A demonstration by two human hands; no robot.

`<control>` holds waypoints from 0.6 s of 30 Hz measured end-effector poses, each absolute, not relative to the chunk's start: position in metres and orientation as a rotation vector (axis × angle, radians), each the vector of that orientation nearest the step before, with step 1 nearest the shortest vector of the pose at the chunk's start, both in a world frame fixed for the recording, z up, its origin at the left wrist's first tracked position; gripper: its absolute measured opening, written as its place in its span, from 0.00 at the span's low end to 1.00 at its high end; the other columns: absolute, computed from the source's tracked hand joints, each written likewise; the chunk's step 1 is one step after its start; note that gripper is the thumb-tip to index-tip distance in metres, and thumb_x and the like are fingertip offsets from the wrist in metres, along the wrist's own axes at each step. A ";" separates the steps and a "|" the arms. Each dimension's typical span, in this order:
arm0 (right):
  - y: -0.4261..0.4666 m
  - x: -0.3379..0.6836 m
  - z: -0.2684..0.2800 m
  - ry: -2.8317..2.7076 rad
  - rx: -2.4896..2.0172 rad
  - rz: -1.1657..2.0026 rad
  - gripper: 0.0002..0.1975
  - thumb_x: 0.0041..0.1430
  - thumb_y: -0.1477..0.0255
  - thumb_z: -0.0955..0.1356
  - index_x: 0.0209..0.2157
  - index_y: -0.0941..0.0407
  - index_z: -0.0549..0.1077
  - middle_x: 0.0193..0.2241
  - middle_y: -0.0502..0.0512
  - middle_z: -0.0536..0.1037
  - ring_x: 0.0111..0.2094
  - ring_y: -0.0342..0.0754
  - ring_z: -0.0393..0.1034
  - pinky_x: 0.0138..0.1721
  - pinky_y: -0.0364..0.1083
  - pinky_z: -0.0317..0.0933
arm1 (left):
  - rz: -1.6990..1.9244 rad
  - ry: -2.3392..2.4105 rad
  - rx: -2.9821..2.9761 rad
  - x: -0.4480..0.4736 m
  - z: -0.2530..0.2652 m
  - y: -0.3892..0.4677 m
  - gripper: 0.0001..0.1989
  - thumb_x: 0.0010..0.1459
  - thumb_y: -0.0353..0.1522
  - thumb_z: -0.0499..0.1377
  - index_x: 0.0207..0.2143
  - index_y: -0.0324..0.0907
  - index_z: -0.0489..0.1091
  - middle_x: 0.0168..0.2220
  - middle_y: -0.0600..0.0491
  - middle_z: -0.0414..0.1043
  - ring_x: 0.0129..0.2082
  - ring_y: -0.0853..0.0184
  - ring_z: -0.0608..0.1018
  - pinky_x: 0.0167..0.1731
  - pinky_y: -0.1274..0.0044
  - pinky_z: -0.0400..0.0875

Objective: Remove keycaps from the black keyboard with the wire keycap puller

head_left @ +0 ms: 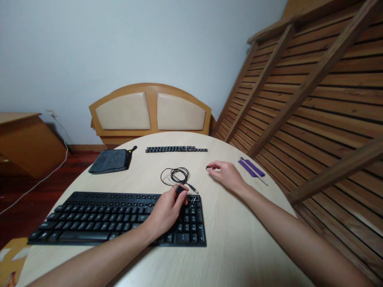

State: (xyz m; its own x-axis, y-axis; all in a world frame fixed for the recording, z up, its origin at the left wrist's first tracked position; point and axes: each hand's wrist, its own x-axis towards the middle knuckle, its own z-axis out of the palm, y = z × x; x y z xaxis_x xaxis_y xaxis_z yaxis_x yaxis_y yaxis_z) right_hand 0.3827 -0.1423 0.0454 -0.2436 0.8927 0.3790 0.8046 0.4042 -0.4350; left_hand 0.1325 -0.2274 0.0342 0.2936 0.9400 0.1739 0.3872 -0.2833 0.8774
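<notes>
The black keyboard (98, 223) is set along the near edge of the desk (239, 227), its upper rows showing small raised squares where key tops seem to be missing. Above its number pad, a dark-handled tool (180, 190) is gripped between the thumb and fingers of the left hand (166, 208); thin pale wires show beside it, which may be its prongs. Off the keyboard's far right corner, a small dark piece (207, 168), probably a key top, is pinched at the fingertips of the right hand (226, 175). The removal of caps one at a time appears to be in hand, with one cap apparently just being dealt with. The next move seems to call for that piece to be laid down neatly, perhaps beside the lined-up caps (167, 149) at the far side, while the tool is kept ready. Just beyond the keyboard, a coiled cable (179, 175) is left loose. Farther out, a grey pouch (109, 160) is placed at the left, and a slim metal tool (253, 171) is laid across purple material (259, 171) at the right.
</notes>
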 end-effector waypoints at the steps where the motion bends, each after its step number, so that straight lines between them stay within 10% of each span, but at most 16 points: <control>1: -0.130 0.389 0.043 -2.109 -1.500 0.134 0.11 0.59 0.66 0.67 0.39 0.54 0.78 0.34 0.55 0.81 0.36 0.49 0.75 0.40 0.46 0.64 | 0.935 1.195 1.824 0.133 0.035 -0.228 0.13 0.66 0.38 0.47 0.43 0.40 0.66 0.29 0.54 0.71 0.31 0.64 0.75 0.37 0.74 0.66; 18: -0.016 0.407 0.009 -2.030 -1.814 -0.057 0.12 0.62 0.71 0.66 0.46 0.58 0.76 0.42 0.61 0.79 0.43 0.50 0.73 0.46 0.44 0.61 | 0.874 1.198 1.829 0.132 0.036 -0.229 0.13 0.66 0.38 0.47 0.42 0.41 0.67 0.30 0.53 0.71 0.32 0.63 0.74 0.36 0.74 0.65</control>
State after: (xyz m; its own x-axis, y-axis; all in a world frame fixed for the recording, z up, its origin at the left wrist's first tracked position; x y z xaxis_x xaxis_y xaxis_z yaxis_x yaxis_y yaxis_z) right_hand 0.4070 -0.0158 0.0094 -0.0643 0.9418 0.3301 0.9588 0.1500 -0.2411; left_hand 0.1320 -0.2288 0.0360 0.3234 0.9370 0.1317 0.4109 -0.2644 0.8725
